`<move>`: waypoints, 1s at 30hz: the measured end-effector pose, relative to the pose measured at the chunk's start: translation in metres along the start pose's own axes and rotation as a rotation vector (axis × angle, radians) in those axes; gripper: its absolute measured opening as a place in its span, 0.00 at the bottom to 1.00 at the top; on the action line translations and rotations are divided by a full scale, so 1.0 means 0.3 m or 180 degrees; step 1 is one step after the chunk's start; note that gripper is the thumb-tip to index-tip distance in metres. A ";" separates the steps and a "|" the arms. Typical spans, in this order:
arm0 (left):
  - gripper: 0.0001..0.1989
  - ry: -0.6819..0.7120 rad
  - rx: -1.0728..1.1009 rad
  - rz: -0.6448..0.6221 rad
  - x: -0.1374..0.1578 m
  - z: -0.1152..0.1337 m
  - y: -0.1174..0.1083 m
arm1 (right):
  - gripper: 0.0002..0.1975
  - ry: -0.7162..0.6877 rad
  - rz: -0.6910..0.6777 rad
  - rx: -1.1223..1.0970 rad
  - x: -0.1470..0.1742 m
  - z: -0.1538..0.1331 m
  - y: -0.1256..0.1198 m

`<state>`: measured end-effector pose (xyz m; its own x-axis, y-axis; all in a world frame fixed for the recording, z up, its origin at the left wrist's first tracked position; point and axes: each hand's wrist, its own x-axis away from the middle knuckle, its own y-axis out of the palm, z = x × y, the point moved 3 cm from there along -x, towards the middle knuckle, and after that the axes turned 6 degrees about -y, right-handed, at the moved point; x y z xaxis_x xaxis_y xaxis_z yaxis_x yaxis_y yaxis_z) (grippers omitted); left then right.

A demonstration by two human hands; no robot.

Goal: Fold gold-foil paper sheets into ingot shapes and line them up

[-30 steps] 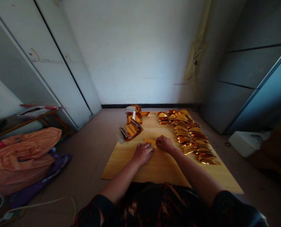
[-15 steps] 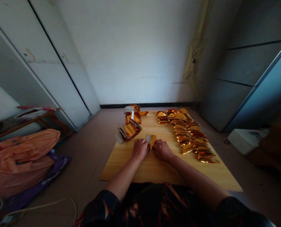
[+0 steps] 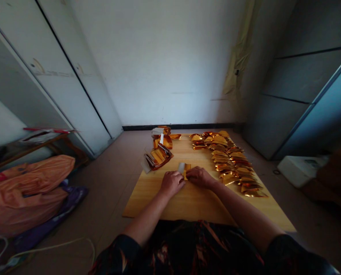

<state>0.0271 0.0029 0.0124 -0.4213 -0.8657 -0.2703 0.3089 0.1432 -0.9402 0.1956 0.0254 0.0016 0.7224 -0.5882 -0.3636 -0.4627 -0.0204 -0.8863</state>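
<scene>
Rectangle of gold-and-pale-grey foil paper [image 3: 187, 168] lies on the pale, rectangular wooden counter [image 3: 147, 196], its near part held by the left hand [image 3: 173, 183] and right hand [image 3: 200, 177], both curled nearly closed. Loose gold-paper stacks [image 3: 159, 156] lie ahead-left of the hands; folded, shiny gold-foil pieces [image 3: 233, 163] form rows to their right.

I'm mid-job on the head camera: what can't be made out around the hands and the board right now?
- Near end of the gold-and-white paper, head view: covered by the left hand and right hand.
- Whether either hand grips or only presses it, head view: contact too small and dim.
- Count of the folded gold pieces, head view: they overlap.
- Full orange bundle, head view: cut off by the left edge.
</scene>
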 end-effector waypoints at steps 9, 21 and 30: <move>0.10 -0.0051 -0.0293 0.0244 -0.005 0.007 0.022 | 0.08 -0.0331 0.0131 -0.0184 -0.005 0.021 -0.002; 0.08 -0.0165 -0.0193 0.0114 -0.002 0.021 0.000 | 0.11 -0.0327 0.0006 -0.0242 -0.020 0.020 -0.008; 0.09 -0.0305 -0.0041 0.0184 -0.009 0.009 0.012 | 0.09 0.0092 -0.0032 -0.0338 -0.016 0.044 0.000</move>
<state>0.0315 0.0046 0.0102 -0.3194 -0.8976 -0.3038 0.3190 0.2000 -0.9264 0.1990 0.0389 -0.0003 0.7129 -0.6105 -0.3451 -0.5084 -0.1111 -0.8539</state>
